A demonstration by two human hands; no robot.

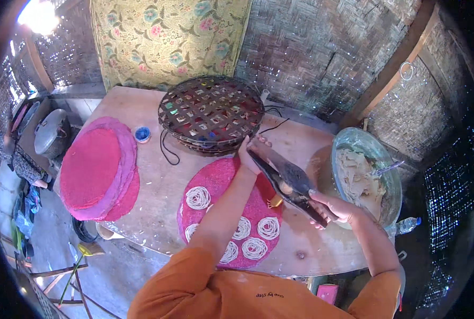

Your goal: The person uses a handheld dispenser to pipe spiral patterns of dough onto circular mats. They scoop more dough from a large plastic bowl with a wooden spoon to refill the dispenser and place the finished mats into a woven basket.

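Both hands grip our dark hinged metal noodle press [289,183]: left hand [249,155] wraps its far end, right hand [334,208] its near handle, over the pink round mat [221,181] at 6 o'clock on the wooden bench [157,175]. Looks stiff, heavyish; we'd hold the ends.

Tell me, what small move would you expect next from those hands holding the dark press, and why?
Probably squeezing the press over a bare patch of the pink mat. The left hand and right hand hold its two ends above the mat, where noodle coils fill only the near part.
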